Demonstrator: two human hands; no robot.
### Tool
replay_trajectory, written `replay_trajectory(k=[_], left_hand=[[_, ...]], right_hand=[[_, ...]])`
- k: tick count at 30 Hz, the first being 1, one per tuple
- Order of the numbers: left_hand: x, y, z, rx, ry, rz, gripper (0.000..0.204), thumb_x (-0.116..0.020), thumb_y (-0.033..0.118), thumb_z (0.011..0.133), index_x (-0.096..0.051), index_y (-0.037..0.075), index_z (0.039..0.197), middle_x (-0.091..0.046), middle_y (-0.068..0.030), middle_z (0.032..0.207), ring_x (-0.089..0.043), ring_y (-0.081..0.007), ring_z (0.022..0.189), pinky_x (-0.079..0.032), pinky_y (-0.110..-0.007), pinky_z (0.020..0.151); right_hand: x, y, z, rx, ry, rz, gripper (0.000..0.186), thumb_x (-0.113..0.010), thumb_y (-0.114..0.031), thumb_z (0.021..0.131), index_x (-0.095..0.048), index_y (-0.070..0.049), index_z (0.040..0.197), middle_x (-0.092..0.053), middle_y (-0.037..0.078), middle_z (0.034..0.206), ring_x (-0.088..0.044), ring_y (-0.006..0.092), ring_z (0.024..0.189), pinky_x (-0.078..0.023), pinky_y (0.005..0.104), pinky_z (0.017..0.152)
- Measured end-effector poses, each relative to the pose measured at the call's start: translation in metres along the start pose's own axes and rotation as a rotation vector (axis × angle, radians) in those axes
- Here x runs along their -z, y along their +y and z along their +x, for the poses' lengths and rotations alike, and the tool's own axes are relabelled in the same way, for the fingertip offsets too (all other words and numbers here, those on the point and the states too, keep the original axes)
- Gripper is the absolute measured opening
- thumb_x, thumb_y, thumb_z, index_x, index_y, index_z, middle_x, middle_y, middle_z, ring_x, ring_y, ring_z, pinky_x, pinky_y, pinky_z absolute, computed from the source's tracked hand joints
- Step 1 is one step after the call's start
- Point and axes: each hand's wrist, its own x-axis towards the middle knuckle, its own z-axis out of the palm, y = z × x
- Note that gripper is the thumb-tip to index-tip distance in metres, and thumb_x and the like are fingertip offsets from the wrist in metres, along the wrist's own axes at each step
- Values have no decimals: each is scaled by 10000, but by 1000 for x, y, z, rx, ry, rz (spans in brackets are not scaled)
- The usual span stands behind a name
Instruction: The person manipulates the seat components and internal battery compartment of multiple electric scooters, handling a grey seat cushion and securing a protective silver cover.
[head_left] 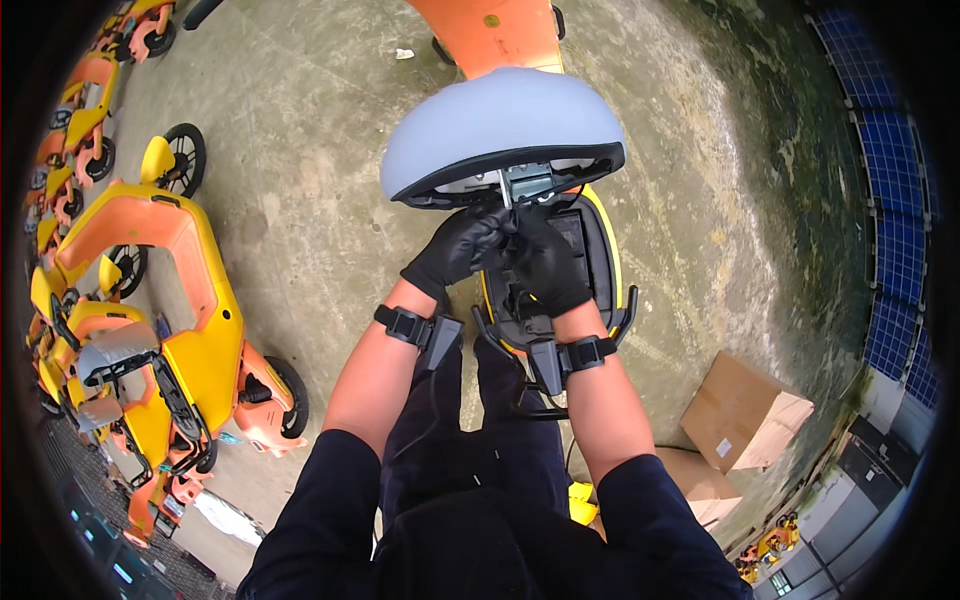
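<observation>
A grey scooter seat [500, 125] is tipped up on its hinge in front of me, its black underside and a metal bracket [527, 183] showing. Below it lies the open black compartment [600, 262] of a yellow and orange scooter. My left hand [458, 250] and my right hand [545, 262], both in black gloves, meet just under the bracket. Their fingers pinch something small and dark there; what it is I cannot tell. Each wrist carries a black strap with a small device.
A row of yellow and orange scooters [190, 330] stands on the left on the concrete floor [300, 180]. Two cardboard boxes [745, 410] lie at the lower right. A blue panelled wall [890, 230] curves along the right rim.
</observation>
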Motion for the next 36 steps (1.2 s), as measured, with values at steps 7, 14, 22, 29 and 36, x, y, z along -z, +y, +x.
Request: replay_trajectory(k=[7,14,22,29,36], left_hand=[[9,-14,5,-191,31,321,251,-474,169,886,-556,4,1058,-579,-38,934,-542,-92,816,-448,-233,694],[15,-18,7,-214,28,-4,247,-463,222,892,-591,22,961,-565,6,665,-438,-59,479,-356,-198,446],[15,-5,-4,-123,125,-112,201,-455,240,882,-524,59,937,-298,71,539,-260,-52,407,-207,-192,380],[19,-16,-4,-159,12,-181,143,-477,209,852,-480,90,931,-307,58,577,-254,-59,426,-230,-195,401],[-3,0,-15,-170,337,196,139,-511,91,831,-565,36,946,-464,28,618,-322,-40,421,-260,-172,404]], right_hand=[[5,19,-2,-323,-88,568,205,-497,-140,864,-573,-17,1009,-579,28,877,-540,86,755,-454,244,617],[1,3,2,-825,175,1426,176,-482,-116,868,-598,-12,951,-597,47,818,-535,132,696,-438,210,648],[52,22,-8,-102,-74,494,274,-542,-154,800,-523,-37,1047,-558,86,945,-530,224,872,-450,320,740],[0,-1,7,-383,-109,610,171,-574,-140,772,-540,-69,924,-530,28,743,-504,156,621,-406,241,508],[3,0,-8,-844,179,1200,95,-497,-138,852,-538,-73,908,-529,-1,687,-523,71,555,-384,193,427]])
